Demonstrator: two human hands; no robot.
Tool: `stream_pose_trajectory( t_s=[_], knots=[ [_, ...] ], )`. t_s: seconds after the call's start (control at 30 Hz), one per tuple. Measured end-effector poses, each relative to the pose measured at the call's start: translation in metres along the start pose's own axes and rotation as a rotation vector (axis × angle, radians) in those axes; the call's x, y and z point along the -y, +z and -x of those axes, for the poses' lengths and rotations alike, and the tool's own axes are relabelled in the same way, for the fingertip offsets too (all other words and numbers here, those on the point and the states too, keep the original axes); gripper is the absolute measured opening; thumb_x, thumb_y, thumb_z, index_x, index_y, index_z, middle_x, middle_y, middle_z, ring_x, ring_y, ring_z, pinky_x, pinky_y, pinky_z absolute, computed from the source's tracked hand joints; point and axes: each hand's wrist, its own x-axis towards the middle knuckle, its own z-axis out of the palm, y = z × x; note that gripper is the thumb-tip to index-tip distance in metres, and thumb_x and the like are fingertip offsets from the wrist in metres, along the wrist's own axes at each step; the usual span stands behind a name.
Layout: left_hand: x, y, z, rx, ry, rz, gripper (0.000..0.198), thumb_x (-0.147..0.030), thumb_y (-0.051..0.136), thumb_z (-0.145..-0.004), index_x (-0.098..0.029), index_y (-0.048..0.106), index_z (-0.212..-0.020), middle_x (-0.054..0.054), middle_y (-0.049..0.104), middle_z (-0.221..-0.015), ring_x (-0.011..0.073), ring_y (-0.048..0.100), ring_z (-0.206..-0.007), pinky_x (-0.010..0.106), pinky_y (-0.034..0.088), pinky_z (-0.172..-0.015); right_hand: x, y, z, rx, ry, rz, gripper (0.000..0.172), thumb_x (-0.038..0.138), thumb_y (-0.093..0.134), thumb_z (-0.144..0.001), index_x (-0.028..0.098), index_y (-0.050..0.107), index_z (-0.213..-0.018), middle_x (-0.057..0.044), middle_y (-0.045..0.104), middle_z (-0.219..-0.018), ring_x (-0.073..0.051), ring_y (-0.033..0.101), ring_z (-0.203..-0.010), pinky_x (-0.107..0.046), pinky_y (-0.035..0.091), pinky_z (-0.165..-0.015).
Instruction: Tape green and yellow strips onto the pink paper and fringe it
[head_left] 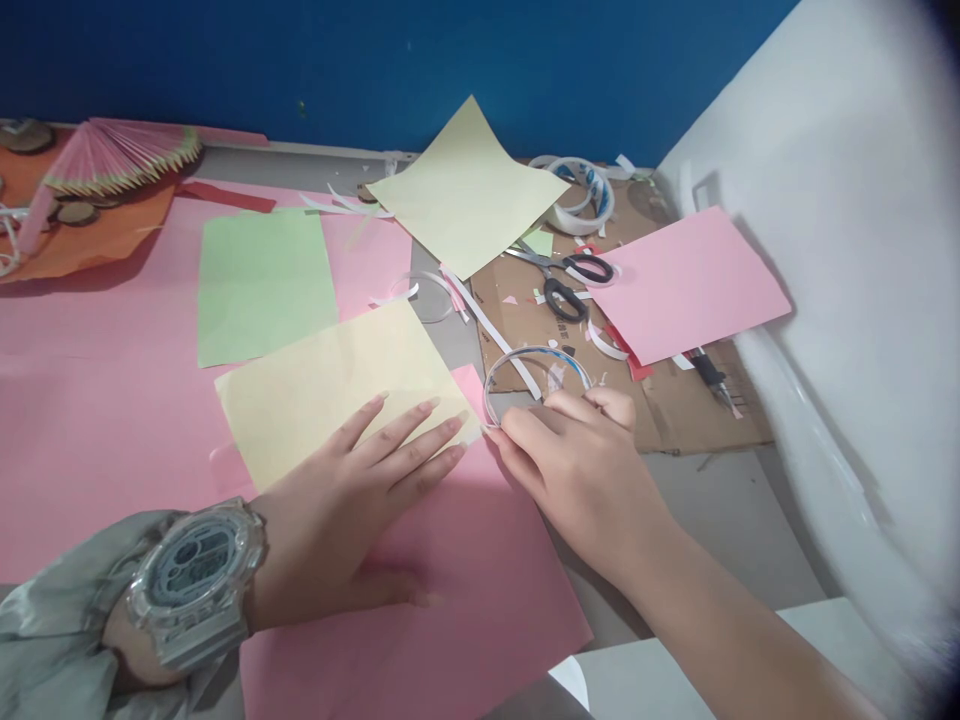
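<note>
My left hand (pixel 367 500) lies flat with fingers stretched out on a pale yellow paper sheet (pixel 322 385), pressing its near right corner onto a large pink sheet (pixel 97 400). A translucent wristwatch (pixel 191 585) sits on that wrist. My right hand (pixel 581 465) is closed in a pinch on a thin, nearly spent tape ring (pixel 534 375), which it holds at the yellow sheet's right corner.
A green sheet (pixel 262 280) and a second yellow sheet (pixel 469 190) lie further back. Black-handled scissors (pixel 566 280), tape rolls (pixel 585 190), paper scraps and a pink sheet (pixel 686 285) rest on cardboard (pixel 675 410). A folded paper fan (pixel 112 155) lies at far left. A white board (pixel 847 300) leans at right.
</note>
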Motion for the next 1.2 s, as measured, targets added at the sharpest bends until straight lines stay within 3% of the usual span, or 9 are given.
stream_pose_trajectory(
  t_s=[0.43,0.77,1.2],
  knots=[
    [-0.0041,-0.0026,-0.0002,-0.018,0.000,-0.042,0.083,-0.060,0.053,-0.073,-0.018,0.032,-0.142,0.002,0.024,-0.152,0.0293,0.019,-0.139,0.047,0.004,-0.114,-0.0003,0.0004,-0.0003,0.042,0.022,-0.035,0.022,0.009,0.052,-0.081,0.020,0.041,-0.065,0.007,0.048,-0.052,-0.013,0.039,-0.061,-0.031,0.023,-0.072],
    [-0.0076,-0.0025,-0.0037,-0.043,-0.019,-0.021,0.077,-0.060,0.054,-0.075,-0.017,0.039,-0.138,0.006,0.030,-0.150,0.0335,0.023,-0.137,0.056,0.009,-0.111,-0.0007,-0.0019,-0.0007,0.085,0.034,-0.084,0.022,0.007,0.051,-0.081,0.018,0.044,-0.063,0.006,0.050,-0.053,-0.012,0.041,-0.064,-0.031,0.021,-0.073],
    [-0.0095,-0.0024,-0.0052,-0.038,-0.027,-0.049,0.075,-0.054,0.054,-0.077,-0.017,0.037,-0.139,0.005,0.030,-0.150,0.0341,0.025,-0.136,0.057,0.010,-0.111,-0.0005,-0.0019,-0.0017,0.068,0.038,-0.096,0.022,0.009,0.050,-0.083,0.018,0.044,-0.063,0.006,0.048,-0.052,-0.012,0.041,-0.062,-0.031,0.021,-0.072]
  ],
)
